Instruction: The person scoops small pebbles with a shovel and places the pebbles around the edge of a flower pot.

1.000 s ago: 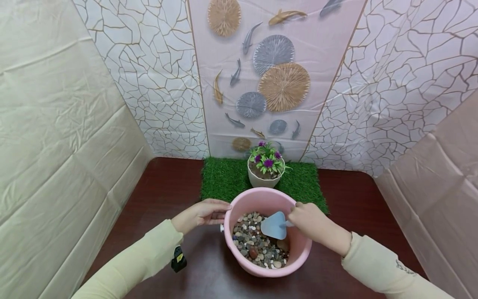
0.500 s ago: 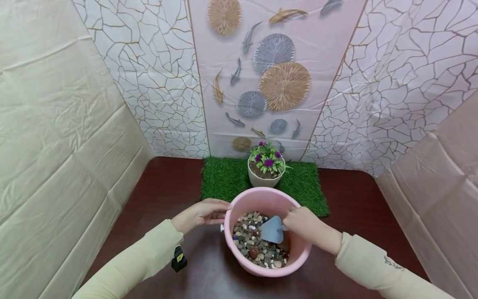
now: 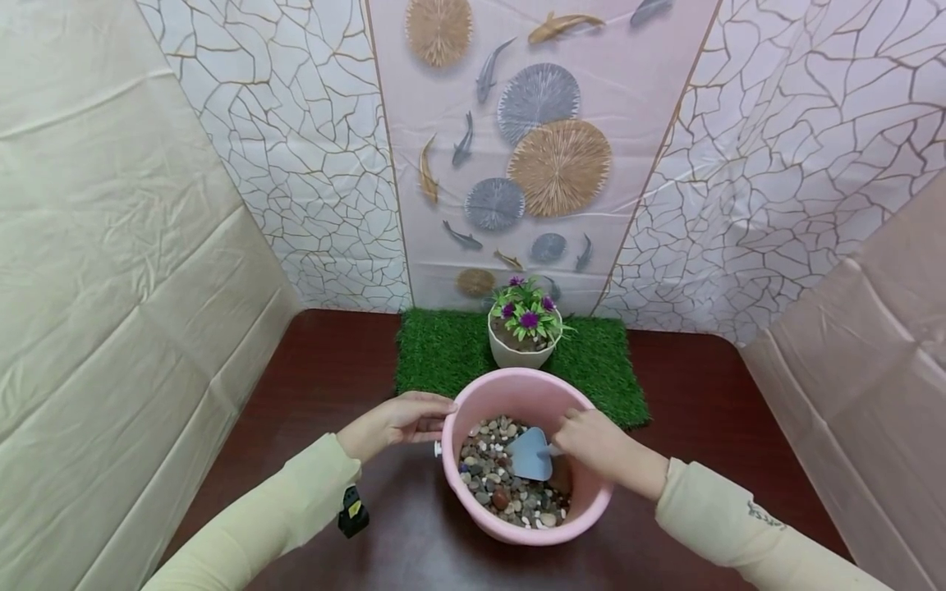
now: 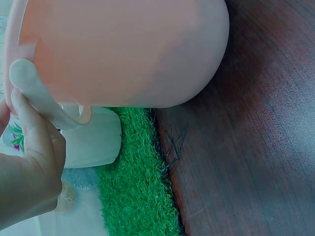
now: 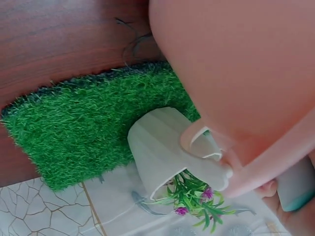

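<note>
- 1 black gadget (image 3: 353, 515), lower left, by L cuff; yellow mark too small to read.
- L hand (image 3: 405, 419), left of btm ctr, grips rim of pink bucket (image 3: 517, 398); a fingertip's cut off at left edge of L wrist view.
- 1 pink bucket, btm ctr; underside out of sight.
- Pebbles (image 3: 484, 476) in it, too many to count, some hidden under scoop.
- 1 grass mat (image 3: 443, 345), ctr, partly behind bucket; 1 white pot (image 3: 520, 356) on it, 4 purple flowers (image 3: 528, 320) showing.
- 1 blue scoop (image 3: 532, 454), inside bucket, lower ctr; can't tell if blade touches pebbles.
- R hand (image 3: 599, 443), right of btm ctr, fist round scoop's handle, mostly hiding it.
- R sleeve (image 3: 702, 509), lower right: dark print (image 3: 765, 515), illegible.
</note>
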The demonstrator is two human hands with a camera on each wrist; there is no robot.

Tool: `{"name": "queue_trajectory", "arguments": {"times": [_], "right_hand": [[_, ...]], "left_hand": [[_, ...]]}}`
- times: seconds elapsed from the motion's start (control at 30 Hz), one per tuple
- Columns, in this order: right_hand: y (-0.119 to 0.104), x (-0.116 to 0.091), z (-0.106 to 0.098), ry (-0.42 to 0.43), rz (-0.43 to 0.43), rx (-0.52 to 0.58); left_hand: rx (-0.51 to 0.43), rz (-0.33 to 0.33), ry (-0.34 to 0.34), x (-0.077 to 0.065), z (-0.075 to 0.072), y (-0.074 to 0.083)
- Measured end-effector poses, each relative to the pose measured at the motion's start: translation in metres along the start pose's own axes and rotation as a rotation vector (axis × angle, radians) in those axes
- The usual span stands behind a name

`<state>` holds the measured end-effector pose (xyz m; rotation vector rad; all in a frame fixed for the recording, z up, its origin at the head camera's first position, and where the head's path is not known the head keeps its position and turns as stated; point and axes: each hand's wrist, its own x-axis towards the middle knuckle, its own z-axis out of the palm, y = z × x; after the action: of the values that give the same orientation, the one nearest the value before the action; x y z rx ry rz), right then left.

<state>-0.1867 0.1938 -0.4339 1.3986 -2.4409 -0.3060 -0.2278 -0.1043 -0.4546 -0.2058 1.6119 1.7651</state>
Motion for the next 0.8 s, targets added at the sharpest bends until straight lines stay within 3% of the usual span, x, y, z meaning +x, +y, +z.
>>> {"name": "queue_trajectory", "arguments": {"times": [0.13,0.4,0.8], "right_hand": [[0.0008,0.0033,-0.0030,-0.003,0.021,0.066],[0.0031,0.0078,-0.0060,-0.026,0.113,0.372],[0.0016,0.0050,-0.0034,-0.035,0.136,0.380]], "left_hand": [[0.005,0.005,-0.004,0.0001,-0.0003,-0.0009],[0.004,0.016,0.010,0.0000,-0.0005,-0.0018],[-0.002,0.014,0.007,0.0011,0.0008,-0.0027]]}}
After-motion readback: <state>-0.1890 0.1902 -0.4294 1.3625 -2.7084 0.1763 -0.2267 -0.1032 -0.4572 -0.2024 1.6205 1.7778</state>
